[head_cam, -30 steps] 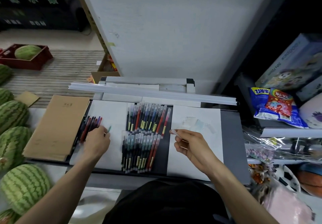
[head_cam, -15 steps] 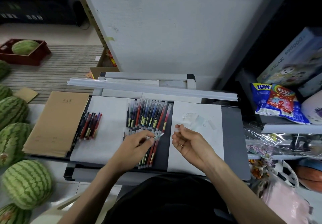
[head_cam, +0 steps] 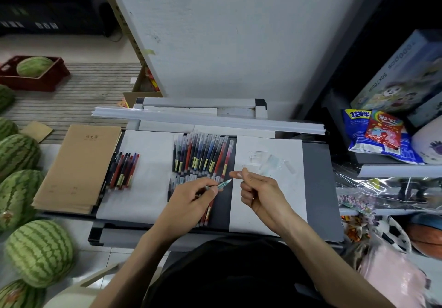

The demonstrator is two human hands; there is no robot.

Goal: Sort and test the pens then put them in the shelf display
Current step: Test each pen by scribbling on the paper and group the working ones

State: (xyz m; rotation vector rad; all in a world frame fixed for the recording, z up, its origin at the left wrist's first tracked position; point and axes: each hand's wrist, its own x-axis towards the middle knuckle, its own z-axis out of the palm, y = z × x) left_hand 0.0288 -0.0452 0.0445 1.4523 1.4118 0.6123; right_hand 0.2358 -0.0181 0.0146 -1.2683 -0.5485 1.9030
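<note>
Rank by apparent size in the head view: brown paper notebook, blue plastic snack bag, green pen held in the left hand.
1. Brown paper notebook.
2. Blue plastic snack bag.
3. Green pen, partly hidden by the left hand.

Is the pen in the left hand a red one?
No, the left hand grips a green pen, while the red pens lie in the rows on the tray.

Single head-worn view, wide-angle, looking forward and down, close over the tray (head_cam: pixel 320 188) at arm's reach
</note>
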